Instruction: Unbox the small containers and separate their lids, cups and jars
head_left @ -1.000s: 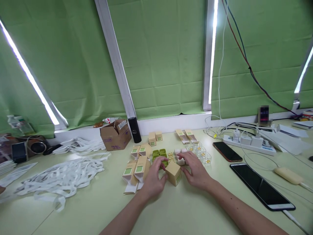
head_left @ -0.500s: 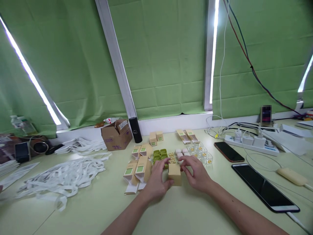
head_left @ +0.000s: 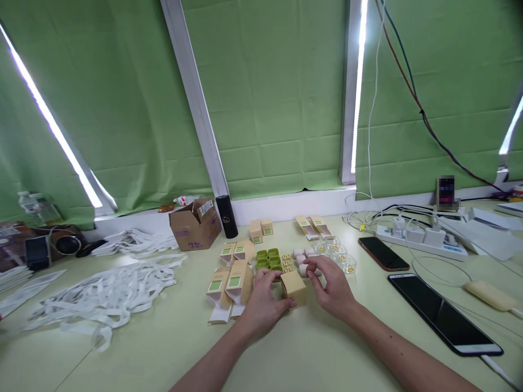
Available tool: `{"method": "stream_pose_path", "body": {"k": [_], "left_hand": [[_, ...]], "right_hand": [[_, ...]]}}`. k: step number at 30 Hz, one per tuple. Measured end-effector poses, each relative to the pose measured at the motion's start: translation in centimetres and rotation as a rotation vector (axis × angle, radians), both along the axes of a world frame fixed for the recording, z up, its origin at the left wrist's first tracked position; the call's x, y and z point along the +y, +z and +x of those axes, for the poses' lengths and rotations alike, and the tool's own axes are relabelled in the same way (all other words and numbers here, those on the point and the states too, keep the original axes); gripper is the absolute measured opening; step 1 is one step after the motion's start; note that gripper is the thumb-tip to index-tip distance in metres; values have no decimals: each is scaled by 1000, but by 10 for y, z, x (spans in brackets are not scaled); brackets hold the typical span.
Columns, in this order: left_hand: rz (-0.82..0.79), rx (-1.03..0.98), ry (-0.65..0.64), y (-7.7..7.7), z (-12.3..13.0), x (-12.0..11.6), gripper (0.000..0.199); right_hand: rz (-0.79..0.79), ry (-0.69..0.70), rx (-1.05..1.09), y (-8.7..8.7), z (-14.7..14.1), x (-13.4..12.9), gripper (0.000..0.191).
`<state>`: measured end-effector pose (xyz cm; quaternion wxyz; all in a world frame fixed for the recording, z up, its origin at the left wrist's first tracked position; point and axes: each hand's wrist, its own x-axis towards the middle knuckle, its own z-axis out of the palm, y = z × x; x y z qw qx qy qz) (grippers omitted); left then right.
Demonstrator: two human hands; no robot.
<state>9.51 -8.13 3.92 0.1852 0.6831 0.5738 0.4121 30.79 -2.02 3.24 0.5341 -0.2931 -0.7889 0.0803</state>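
A small kraft-paper box point(head_left: 295, 288) stands on the table with its plain top up, tilted slightly to one side. My left hand point(head_left: 266, 296) grips its left side between thumb and fingers. Just right of the box, my right hand point(head_left: 330, 284) has thumb and index finger close together, beside several white round pieces point(head_left: 300, 258); whether anything is between them is too small to tell. Green square cups point(head_left: 267, 257) and small gold pieces point(head_left: 286, 261) lie behind the box. Clear containers with yellow centres point(head_left: 337, 251) are behind my right hand.
Open kraft boxes point(head_left: 240, 277) lie left of my left hand. White straps point(head_left: 118, 294) cover the left side. A cardboard box point(head_left: 195, 226) and black cylinder point(head_left: 226, 216) stand behind. Two phones point(head_left: 443, 313) point(head_left: 383, 253) and a power strip point(head_left: 420, 243) are at right.
The kraft box has turned and shifted slightly right in my left hand. My right hand has come off its right side and moved a little to the right.
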Motion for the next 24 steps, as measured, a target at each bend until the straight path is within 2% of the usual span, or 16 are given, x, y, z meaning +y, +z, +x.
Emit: {"method": "stream_pose_path", "body": {"k": [4, 8, 15, 19, 24], "left_hand": [[150, 48, -9, 1, 3, -4, 50], [394, 233, -70, 7, 1, -6, 49], [848, 457, -40, 10, 2, -6, 47], [984, 572, 51, 14, 6, -8, 46], [1048, 664, 71, 13, 8, -9, 49]], "right_hand": [[8, 16, 7, 1, -1, -3, 23], [25, 62, 2, 4, -3, -11, 26], [128, 115, -39, 5, -7, -23, 52], [147, 122, -70, 2, -8, -26, 56], [163, 125, -113, 0, -10, -29, 58]]}}
